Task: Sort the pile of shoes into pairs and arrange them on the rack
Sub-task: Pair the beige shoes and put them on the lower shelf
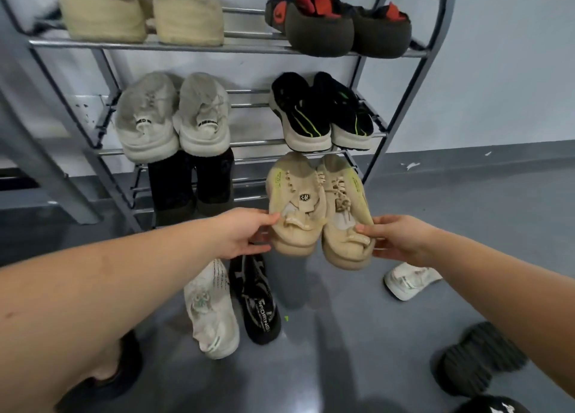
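Both hands hold a pair of beige shoes side by side at the rack's (401, 107) lowest shelf, toes pointing in toward the rack and heels toward the person. The left hand (239, 232) has its grip grasping the heel of the left beige shoe (294, 207), thumb on top and fingers under the sole. The right hand (398, 238) has its grip grasping the heel of the right beige shoe (345, 213), thumb lying over the heel collar. The two shoes touch along their inner sides; whether they rest on the shelf bars cannot be told.

On the rack, just left of the beige pair on the same shelf, stands a black pair (189, 185). The shelf above carries a grey pair (172, 117) on the left and a black-and-green pair (320, 114) on the right. The top shelf carries a cream pair (143, 14) on the left and a dark pair with red lining (339, 23) on the right.

On the floor (357, 335) in front of the rack lie a white shoe (211, 313) and a black shoe (256, 300) side by side. Right of the rack a second white shoe (407, 280) shows from under the right forearm, and dark shoes (479, 359) lie farther out.
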Available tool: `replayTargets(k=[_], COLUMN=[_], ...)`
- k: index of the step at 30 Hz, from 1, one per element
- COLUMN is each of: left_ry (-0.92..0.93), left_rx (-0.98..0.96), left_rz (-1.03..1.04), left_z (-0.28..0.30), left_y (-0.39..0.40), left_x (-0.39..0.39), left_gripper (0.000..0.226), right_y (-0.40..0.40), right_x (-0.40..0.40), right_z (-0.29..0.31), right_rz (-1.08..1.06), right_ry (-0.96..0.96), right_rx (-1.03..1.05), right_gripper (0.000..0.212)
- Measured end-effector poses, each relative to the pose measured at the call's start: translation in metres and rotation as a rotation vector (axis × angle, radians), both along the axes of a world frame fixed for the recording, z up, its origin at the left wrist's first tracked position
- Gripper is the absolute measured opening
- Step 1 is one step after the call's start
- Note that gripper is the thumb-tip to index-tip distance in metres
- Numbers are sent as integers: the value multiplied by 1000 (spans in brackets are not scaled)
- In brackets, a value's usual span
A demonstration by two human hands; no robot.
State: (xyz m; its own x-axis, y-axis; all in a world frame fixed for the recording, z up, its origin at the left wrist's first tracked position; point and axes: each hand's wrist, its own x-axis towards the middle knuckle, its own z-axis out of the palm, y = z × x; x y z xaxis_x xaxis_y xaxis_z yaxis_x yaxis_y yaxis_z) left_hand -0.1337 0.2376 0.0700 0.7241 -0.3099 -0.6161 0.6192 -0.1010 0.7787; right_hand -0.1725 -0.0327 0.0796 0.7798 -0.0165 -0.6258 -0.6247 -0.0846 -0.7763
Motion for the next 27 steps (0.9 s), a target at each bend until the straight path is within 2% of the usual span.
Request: replayTargets(k=[4,9,16,27], left_ry=[-8,6,7,-87], left_rx=[44,32,-9,-43], left_rz=[-17,97,206,347], left_z=[17,11,-8,-40], left_y=[-2,-13,-24,-32], left_x=[13,24,39,75], left_gripper=[9,15,11,14], right_y=[6,15,21,26], right_x=[10,26,40,77], right_z=[-1,-3,-11,-38], right_rz=[-59,-159,-351,-414], right_ry=[-22,-60,-141,-268], right_rx=[41,20,18,-115], right_gripper=[28,43,30,29])
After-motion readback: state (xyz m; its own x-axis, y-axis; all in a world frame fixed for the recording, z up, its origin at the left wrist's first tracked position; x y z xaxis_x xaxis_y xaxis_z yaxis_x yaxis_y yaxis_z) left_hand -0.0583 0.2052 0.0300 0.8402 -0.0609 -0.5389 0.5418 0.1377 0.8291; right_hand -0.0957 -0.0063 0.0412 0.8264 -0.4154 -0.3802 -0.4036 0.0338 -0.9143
